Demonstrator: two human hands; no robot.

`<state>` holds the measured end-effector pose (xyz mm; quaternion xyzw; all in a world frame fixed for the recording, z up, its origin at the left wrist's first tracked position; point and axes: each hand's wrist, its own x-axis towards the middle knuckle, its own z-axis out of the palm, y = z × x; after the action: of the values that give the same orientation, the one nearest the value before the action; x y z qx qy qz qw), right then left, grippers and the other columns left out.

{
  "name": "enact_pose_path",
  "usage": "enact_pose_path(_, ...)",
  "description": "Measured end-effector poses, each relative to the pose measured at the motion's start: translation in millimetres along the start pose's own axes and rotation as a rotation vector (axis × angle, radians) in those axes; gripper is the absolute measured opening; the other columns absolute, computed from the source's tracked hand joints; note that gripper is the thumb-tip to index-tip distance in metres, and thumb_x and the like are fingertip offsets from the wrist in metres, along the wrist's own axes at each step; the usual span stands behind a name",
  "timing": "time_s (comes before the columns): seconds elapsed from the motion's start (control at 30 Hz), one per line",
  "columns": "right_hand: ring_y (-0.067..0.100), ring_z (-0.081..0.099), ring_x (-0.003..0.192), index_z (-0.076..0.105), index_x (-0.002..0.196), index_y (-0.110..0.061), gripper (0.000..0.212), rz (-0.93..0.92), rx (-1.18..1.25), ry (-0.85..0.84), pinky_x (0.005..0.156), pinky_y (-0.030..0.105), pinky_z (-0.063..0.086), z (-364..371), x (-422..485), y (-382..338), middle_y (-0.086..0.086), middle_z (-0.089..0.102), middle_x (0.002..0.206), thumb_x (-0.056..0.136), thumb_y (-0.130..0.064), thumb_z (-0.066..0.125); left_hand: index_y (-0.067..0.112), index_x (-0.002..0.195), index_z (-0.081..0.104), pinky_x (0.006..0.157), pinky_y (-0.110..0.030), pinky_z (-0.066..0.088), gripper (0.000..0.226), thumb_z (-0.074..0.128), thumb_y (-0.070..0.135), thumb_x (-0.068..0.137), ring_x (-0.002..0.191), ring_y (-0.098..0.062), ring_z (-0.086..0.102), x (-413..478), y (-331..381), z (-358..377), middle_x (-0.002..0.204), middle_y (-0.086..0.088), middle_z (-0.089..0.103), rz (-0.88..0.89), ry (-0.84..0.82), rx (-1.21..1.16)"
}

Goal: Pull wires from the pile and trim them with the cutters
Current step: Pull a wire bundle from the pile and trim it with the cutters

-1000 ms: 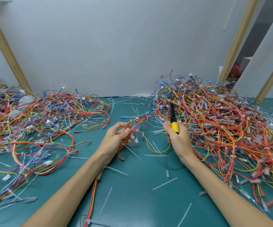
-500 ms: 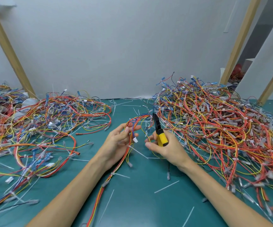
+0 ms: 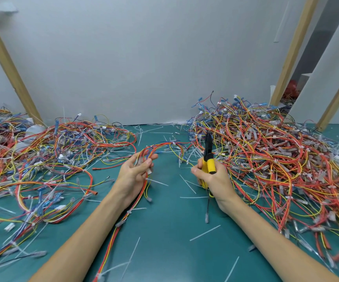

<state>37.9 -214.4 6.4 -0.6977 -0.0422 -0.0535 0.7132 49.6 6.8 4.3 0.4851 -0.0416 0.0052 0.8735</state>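
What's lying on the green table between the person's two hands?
In the head view, between the left hand and right hand lies mostly bare green table mat, with thin white plastic tie offcuts scattered there.

The wires wear smooth, glossy plastic insulation. The cutters have matt yellow grips and a dull black head. The table is smooth and matt, the posts bare wood, the wall matt.

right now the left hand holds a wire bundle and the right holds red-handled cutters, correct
No: the head view shows the cutters in the right hand have yellow handles, not red. The left hand does hold a wire bundle.
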Motion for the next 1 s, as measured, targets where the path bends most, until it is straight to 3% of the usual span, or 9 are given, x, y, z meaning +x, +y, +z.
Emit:
enact_pose_path(0.13,0.015,0.05,0.056,0.054,0.078,-0.016,0.024,0.019,0.07,0.08,0.057,0.029,0.044,-4.6,3.5,-3.9,0.011,0.06,0.075,0.086,0.003,0.066,0.003,0.113,0.057,0.067,-0.014,0.05,0.031,0.051,-0.012,0.086,0.078,-0.008,0.065,3.2,1.7,-5.8,0.099,-0.005,0.073,0.049,0.054,0.074)
enact_pose_path(0.23,0.014,0.051,0.053,0.053,0.077,-0.015,0.025,0.026,0.132,0.144,0.052,0.026,0.045,-9.1,6.7,-6.1,0.011,0.06,0.074,0.086,0.005,0.064,0.001,0.126,0.053,0.093,-0.018,0.049,0.041,0.055,-0.014,0.088,0.107,-0.016,0.064,2.2,7.8,-11.6,0.119,-0.01,0.066,0.081,0.052,0.443)
enact_pose_path(0.3,0.015,0.05,0.053,0.054,0.076,-0.015,0.025,0.041,0.154,0.165,0.05,0.024,0.045,-12.3,8.7,-6.5,0.011,0.061,0.075,0.087,0.004,0.064,0.004,0.126,0.052,0.098,-0.021,0.049,0.042,0.063,-0.007,0.087,0.11,-0.018,0.061,0.6,13.7,-14.3,0.127,-0.013,0.061,0.11,0.006,0.71)
enact_pose_path(0.47,0.014,0.051,0.052,0.055,0.075,-0.016,0.025,0.074,0.181,0.175,0.05,0.026,0.045,-15.7,13.2,-4.2,0.009,0.064,0.074,0.087,0.004,0.064,0.014,0.125,0.05,0.084,-0.023,0.046,0.041,0.069,0.019,0.089,0.098,-0.015,0.059,0.2,31.3,-7.8,0.116,0.003,0.058,0.227,0.04,1.173)
enact_pose_path(0.57,0.014,0.052,0.053,0.055,0.076,-0.017,0.024,0.077,0.16,0.166,0.051,0.027,0.045,-16.2,14.3,-2.3,0.008,0.063,0.072,0.086,0.002,0.064,0.013,0.107,0.052,0.073,-0.023,0.036,0.018,0.061,0.02,0.093,0.081,-0.016,0.055,-7.6,40.5,-5.1,0.1,0.0,0.059,0.306,0.151,1.39)
enact_pose_path(0.67,0.017,0.05,0.054,0.054,0.076,-0.017,0.023,0.07,0.123,0.153,0.054,0.03,0.042,-15.6,14.4,-1.0,0.014,0.059,0.074,0.086,0.002,0.064,0.019,0.096,0.057,0.074,-0.028,0.04,0.007,0.056,0.025,0.095,0.088,-0.018,0.06,-24.5,46.7,-10.6,0.095,0.003,0.065,0.005,0.007,1.644)
enact_pose_path(0.73,0.016,0.049,0.052,0.053,0.076,-0.017,0.024,0.063,0.109,0.146,0.054,0.03,0.04,-14.9,14.4,-0.9,0.015,0.058,0.074,0.086,0.002,0.064,0.024,0.098,0.057,0.076,-0.027,0.042,0.009,0.057,0.032,0.094,0.089,-0.014,0.059,-36.1,44.0,-11.7,0.094,0.01,0.066,-0.119,-0.085,1.689)
enact_pose_path(0.87,0.016,0.049,0.053,0.053,0.077,-0.016,0.023,0.05,0.078,0.133,0.053,0.029,0.042,-13.9,13.0,-1.3,0.012,0.059,0.072,0.086,0.002,0.064,0.023,0.106,0.056,0.081,-0.032,0.045,0.016,0.061,0.03,0.092,0.091,-0.017,0.056,-43.4,25.6,-4.6,0.096,0.008,0.06,0.016,-0.044,1.742)
enact_pose_path(1.0,0.015,0.049,0.054,0.054,0.077,-0.015,0.023,0.043,0.069,0.123,0.05,0.026,0.044,-12.1,11.7,-1.5,0.009,0.06,0.07,0.085,0.003,0.065,0.024,0.097,0.057,0.082,-0.036,0.049,0.007,0.06,0.026,0.091,0.094,-0.016,0.06,-41.2,16.2,-1.3,0.094,0.008,0.062,0.081,0.0,1.706)
